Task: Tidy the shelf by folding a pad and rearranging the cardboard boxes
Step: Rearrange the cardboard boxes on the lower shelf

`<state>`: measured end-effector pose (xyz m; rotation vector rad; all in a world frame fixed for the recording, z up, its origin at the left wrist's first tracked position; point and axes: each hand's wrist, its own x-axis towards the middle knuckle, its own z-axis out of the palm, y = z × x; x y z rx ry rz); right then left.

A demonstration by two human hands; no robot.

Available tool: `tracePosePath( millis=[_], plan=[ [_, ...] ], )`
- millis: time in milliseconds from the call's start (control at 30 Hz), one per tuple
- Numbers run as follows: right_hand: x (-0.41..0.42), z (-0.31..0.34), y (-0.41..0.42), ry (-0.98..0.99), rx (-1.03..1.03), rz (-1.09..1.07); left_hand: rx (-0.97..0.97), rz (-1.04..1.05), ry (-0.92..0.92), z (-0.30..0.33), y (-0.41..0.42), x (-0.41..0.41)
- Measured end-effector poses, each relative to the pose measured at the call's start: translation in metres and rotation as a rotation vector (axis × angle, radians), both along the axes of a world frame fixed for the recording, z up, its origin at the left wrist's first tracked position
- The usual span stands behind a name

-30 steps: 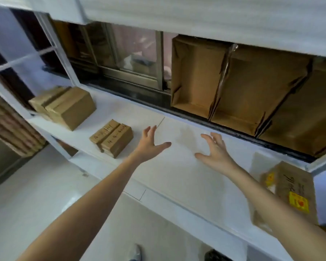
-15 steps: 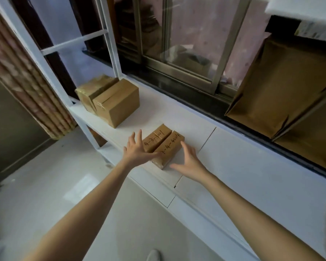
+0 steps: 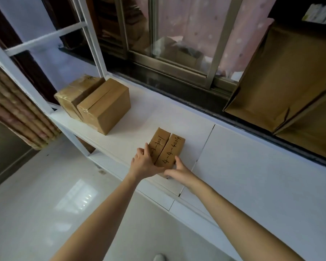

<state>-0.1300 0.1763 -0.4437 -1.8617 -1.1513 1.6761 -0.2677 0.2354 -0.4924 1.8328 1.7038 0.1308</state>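
Head cam: left hand [image 3: 146, 162] & right hand [image 3: 178, 171] cup the two small flat brown cardboard boxes w/ handwritten numbers [image 3: 167, 149] near white shelf [image 3: 252, 166] front edge, fingers partly curled, not lifted. Rearranging step; next needs squeezing both together.

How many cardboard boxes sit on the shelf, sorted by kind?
Small flat boxes with handwritten numbers: 2
Larger sealed boxes: 2
Open cartons standing by the window: at least 2
Total: 6
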Motion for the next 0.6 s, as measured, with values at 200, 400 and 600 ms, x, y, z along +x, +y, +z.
tracePosePath(
  millis=[200,400,600],
  plan=[
    [0.030,0.001,-0.016,0.031,-0.028,-0.069,0.008,-0.042,-0.121,0.008,-0.015,0.028],
    [0.094,0.029,-0.062,-0.018,0.016,-0.158,-0.125,-0.068,-0.254,0.023,-0.043,0.094],
    [0.179,0.044,-0.133,-0.074,0.037,-0.276,-0.178,-0.200,-0.323,0.041,-0.092,0.192]
  ],
)
